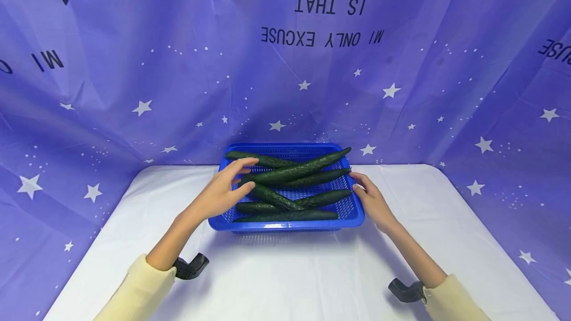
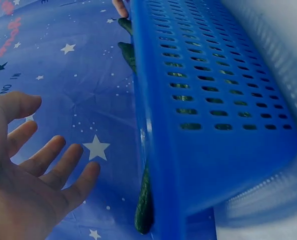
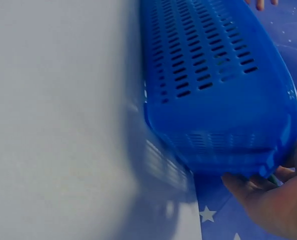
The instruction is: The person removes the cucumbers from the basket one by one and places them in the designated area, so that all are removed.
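Several dark green cucumbers (image 1: 308, 166) lie crossed and side by side in a blue perforated basket (image 1: 285, 225). My left hand (image 1: 218, 193) hovers over the basket's left side, its fingers spread and slightly bent, holding nothing; in the left wrist view the same hand (image 2: 43, 185) is apart from the basket (image 2: 188, 160). At the right rim, my right hand (image 1: 376, 205) has its thumb and fingers on the edge. The right wrist view shows this hand (image 3: 273, 202) gripping the rim of the basket (image 3: 213, 115), with some fingertips hidden.
The basket stands on a white-covered table (image 1: 285, 276), near its back edge. A purple-blue curtain (image 1: 250, 78) with stars and lettering hangs directly behind and along both sides. Black curved pieces (image 1: 192, 266) are on both wrists by the cream sleeves.
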### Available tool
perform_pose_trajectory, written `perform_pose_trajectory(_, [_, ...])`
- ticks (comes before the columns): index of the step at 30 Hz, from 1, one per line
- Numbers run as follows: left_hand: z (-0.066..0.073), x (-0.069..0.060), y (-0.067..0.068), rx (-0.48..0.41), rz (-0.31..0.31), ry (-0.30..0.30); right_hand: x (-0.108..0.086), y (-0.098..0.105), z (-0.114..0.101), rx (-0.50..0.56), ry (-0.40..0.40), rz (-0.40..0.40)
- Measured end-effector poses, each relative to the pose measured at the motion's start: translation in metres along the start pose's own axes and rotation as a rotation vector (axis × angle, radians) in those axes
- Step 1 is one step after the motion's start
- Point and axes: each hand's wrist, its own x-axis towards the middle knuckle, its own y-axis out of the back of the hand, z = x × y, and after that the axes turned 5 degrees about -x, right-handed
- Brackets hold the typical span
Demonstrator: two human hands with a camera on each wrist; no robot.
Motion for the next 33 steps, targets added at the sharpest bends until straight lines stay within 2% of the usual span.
perform_pose_trajectory(8, [0.008, 0.025, -0.004, -0.085, -0.01, -0.007, -0.002, -0.007, 0.001, 0.083, -0.04, 0.021])
perform_pose_trajectory(14, [0.012, 0.047, -0.007, -0.132, -0.043, 0.007, -0.003, -0.01, 0.004, 0.126, -0.066, 0.032])
perform_pose_trajectory(22, [0.01, 0.078, -0.018, -0.087, -0.109, 0.031, -0.002, -0.012, 0.008, 0.19, -0.075, 0.022])
perform_pose_trajectory(27, [0.009, 0.096, -0.025, -0.11, -0.161, 0.055, 0.0, -0.014, 0.011, 0.266, -0.087, 0.025])
perform_pose_trajectory(33, [0.003, 0.112, -0.032, -0.122, -0.205, 0.084, 0.002, -0.015, 0.014, 0.305, -0.083, 0.025])
